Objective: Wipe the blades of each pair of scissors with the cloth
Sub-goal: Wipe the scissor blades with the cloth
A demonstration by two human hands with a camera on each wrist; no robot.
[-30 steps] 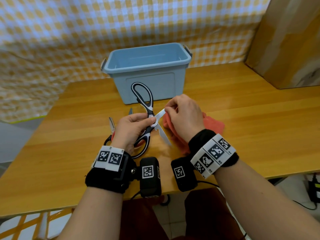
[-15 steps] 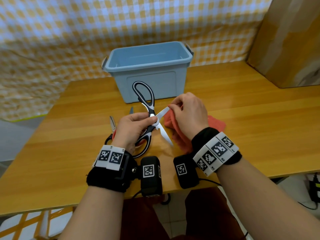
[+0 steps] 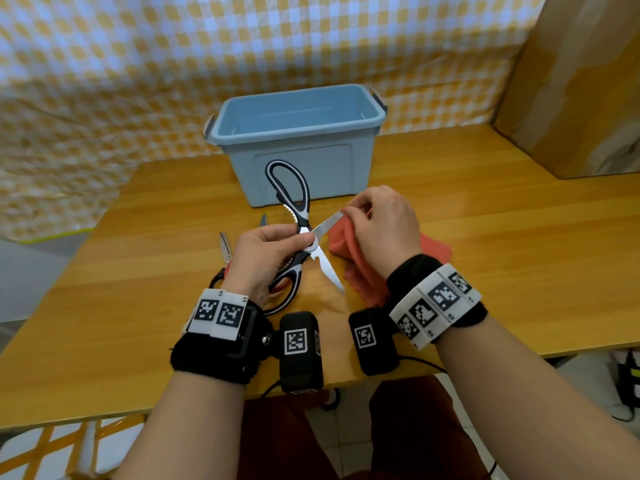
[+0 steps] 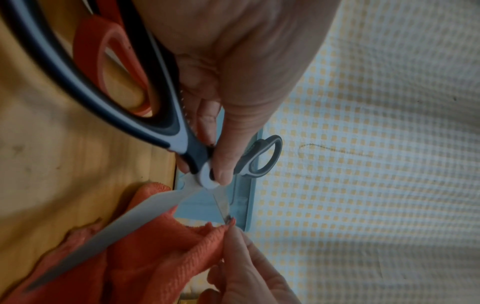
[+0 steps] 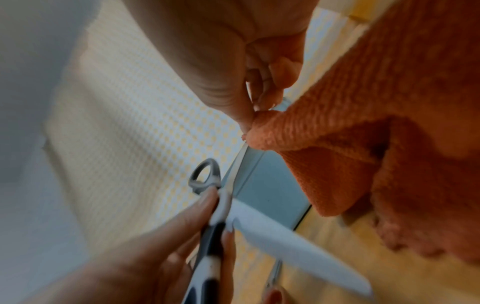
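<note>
Pinching orange cloth (image 3: 349, 237) round 1 blade, right hand (image 3: 381, 230); left hand (image 3: 266, 251) grips open scissors (image 3: 304, 233).

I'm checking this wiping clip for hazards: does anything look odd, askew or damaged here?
Nothing looks damaged or spilled. The left hand holds the black scissors wide open at the pivot; one bare blade points toward the person. The right hand pinches the cloth on the other blade.

upper blade tip (image 3: 341, 216) hidden under cloth (image 3: 360, 268), second scissors (image 3: 225, 249) mostly behind left hand (image 3: 266, 258)
</note>
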